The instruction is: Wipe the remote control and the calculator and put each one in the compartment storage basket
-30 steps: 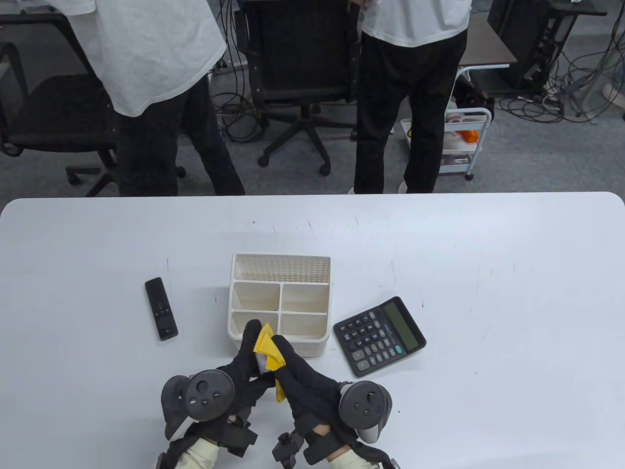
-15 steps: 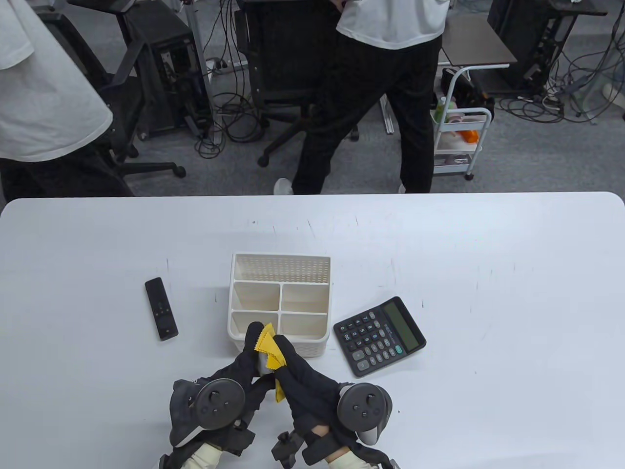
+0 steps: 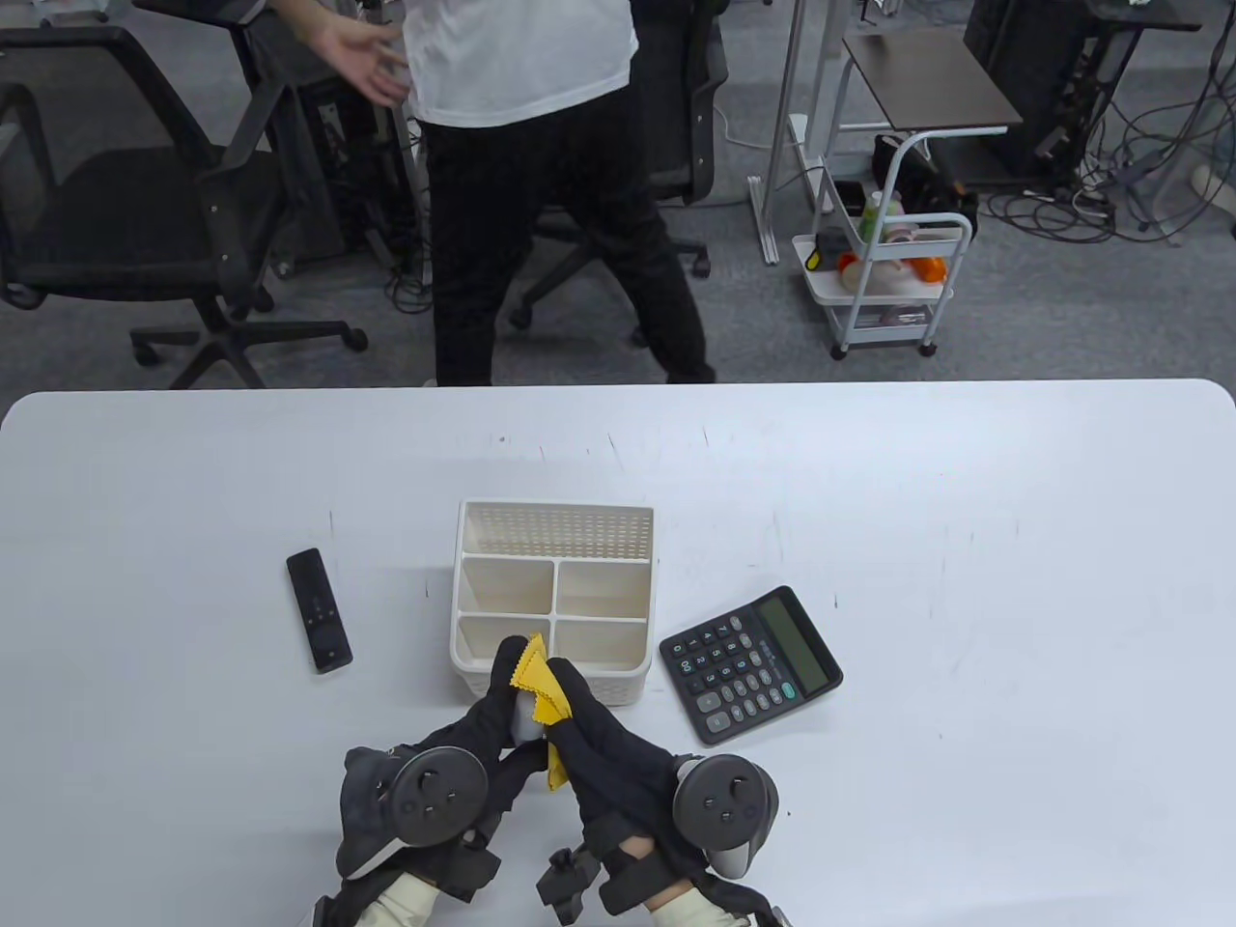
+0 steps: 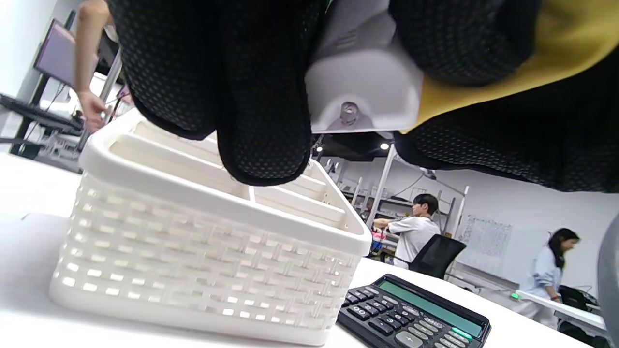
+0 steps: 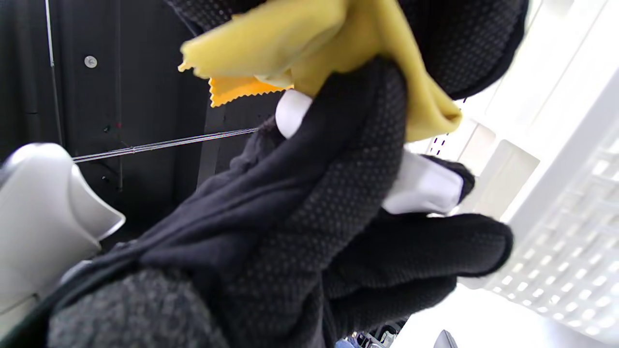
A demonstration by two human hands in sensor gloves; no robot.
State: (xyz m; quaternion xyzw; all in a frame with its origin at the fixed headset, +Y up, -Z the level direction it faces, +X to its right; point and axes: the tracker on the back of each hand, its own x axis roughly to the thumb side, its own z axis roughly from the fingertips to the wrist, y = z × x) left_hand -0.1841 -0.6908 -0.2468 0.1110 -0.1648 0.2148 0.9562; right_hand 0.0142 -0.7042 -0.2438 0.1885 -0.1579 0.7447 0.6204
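Note:
Both gloved hands meet just in front of the white compartment basket [image 3: 555, 531]. My left hand [image 3: 497, 690] grips a small white remote control [image 3: 524, 722], seen end-on in the left wrist view [image 4: 362, 92]. My right hand [image 3: 570, 700] pinches a yellow cloth [image 3: 541, 681] and presses it against that remote [image 5: 420, 186]. A black remote control [image 3: 318, 609] lies flat on the table left of the basket. The black calculator [image 3: 750, 662] lies right of the basket, keys up. All the basket compartments that show are empty.
The white table [image 3: 966, 541] stretches wide on both sides of the hands. Beyond its far edge a person [image 3: 541, 174] walks past, with an office chair [image 3: 145, 212] at the left and a white trolley [image 3: 884, 280] at the right.
The hands have stayed in front of the basket, and the cloth has shifted slightly along the white remote. The people behind the table have moved to the left.

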